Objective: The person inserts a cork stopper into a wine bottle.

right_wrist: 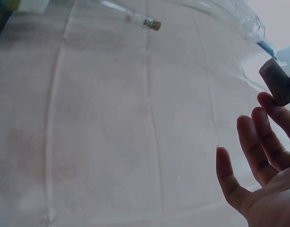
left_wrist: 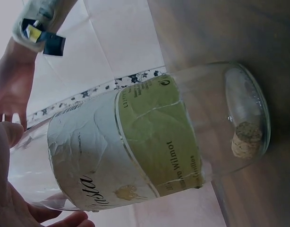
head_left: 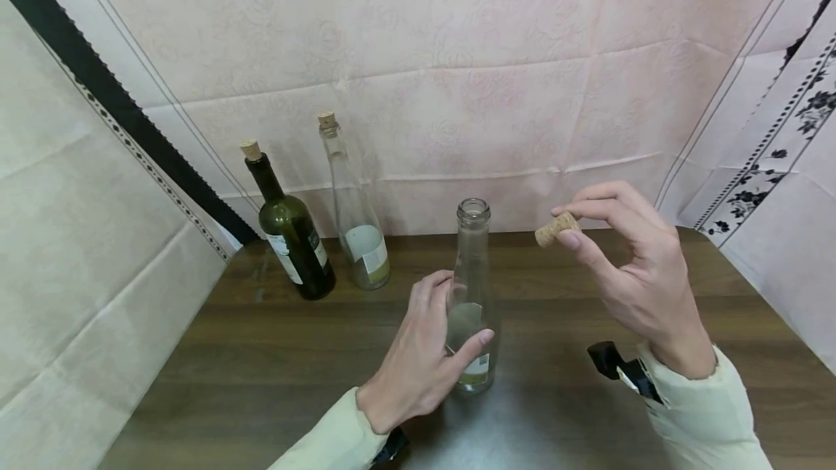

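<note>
A clear glass bottle point(head_left: 472, 267) with an unstoppered mouth stands upright on the table. My left hand point(head_left: 424, 354) holds it around the body, fingers on the left side and thumb across the front. Its white and green label point(left_wrist: 149, 137) fills much of the left wrist view. Through the glass near the base, another cork point(left_wrist: 246, 140) shows, apparently inside the bottle. To the right of the bottle mouth and apart from it, my right hand point(head_left: 633, 267) pinches a cork point(head_left: 556, 229) between thumb and fingertips, the cork tilted. That cork point(right_wrist: 277, 82) also appears in the right wrist view.
At the back left stand a dark green wine bottle point(head_left: 297, 238) and a clear bottle point(head_left: 358, 216), each with a cork in its neck. The brown wooden table point(head_left: 261, 390) ends at a pale cloth backdrop point(head_left: 457, 93), with more cloth along both sides.
</note>
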Action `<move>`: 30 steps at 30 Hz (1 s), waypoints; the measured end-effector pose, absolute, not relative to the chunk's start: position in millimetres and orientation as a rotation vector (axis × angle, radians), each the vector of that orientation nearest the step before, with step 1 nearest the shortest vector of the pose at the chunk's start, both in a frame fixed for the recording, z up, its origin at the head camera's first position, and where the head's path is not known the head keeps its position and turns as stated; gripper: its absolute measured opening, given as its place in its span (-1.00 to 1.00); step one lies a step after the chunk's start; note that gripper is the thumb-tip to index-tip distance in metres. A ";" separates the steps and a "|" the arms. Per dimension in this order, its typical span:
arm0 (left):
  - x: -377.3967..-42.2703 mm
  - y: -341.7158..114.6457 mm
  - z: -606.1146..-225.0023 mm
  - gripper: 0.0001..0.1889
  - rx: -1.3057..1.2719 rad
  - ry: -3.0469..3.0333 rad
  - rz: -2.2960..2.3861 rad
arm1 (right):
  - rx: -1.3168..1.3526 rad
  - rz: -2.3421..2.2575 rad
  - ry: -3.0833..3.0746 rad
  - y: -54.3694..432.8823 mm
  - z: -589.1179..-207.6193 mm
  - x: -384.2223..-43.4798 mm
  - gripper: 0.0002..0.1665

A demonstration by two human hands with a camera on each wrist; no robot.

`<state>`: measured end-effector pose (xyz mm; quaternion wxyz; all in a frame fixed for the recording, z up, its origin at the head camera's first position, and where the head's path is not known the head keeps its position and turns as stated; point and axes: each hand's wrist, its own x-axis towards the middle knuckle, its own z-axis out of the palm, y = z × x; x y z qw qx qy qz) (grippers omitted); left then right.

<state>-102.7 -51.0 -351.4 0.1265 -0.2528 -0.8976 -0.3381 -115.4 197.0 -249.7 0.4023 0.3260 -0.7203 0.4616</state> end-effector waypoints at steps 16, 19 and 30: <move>-87.9 -40.1 -351.1 -0.25 -0.831 -2.587 -0.931 | 0.846 1.418 -1.495 151.9 -231.3 -101.0 -0.61; -86.0 -38.1 -351.4 -0.23 -0.839 -2.585 -0.912 | 0.846 1.388 -1.515 148.2 -230.6 -101.8 -0.58; -83.7 -34.7 -352.8 -0.23 -0.849 -2.566 -0.886 | 0.879 1.032 -1.704 142.6 -224.7 -100.5 -0.38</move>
